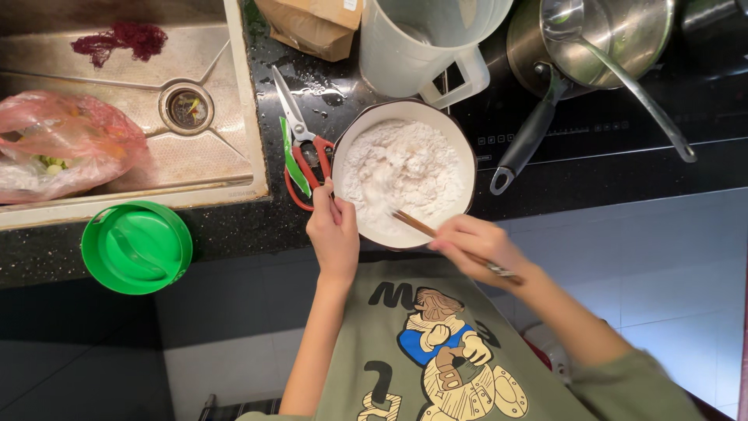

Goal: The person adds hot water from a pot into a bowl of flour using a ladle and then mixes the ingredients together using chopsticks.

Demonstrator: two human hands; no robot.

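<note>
A round bowl (464, 145) with a dark rim, filled with white flour (401, 168), stands on the black counter near its front edge. My left hand (333, 230) grips the bowl's near-left rim. My right hand (475, 245) is closed around wooden chopsticks (413, 224), whose tips are stuck into the flour at the bowl's near side.
Red-handled scissors (300, 136) lie just left of the bowl. A white jug (425, 47) and a steel pot (615, 39) with a ladle stand behind. A green lid (137, 247) sits left, below a steel sink (226, 168) holding a pink bag (58, 140).
</note>
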